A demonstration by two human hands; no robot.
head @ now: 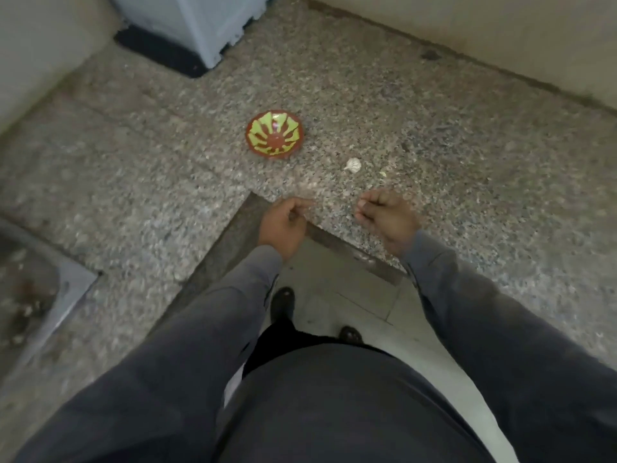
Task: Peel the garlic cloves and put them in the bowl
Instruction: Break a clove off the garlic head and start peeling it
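A small red bowl with a yellow-green petal pattern stands on the speckled granite counter. A white garlic bulb lies to its right, with a small pale scrap beyond it. My left hand hovers at the counter's inner corner, fingers loosely curled, holding nothing that I can see. My right hand hangs over the counter edge below the garlic, fingers loosely curled, apart from the bulb. The frame is blurred.
A pale blue appliance on a dark base stands at the back left. A steel sink is at the far left. Walls bound the counter behind and at right. Floor tiles and my shoes show below.
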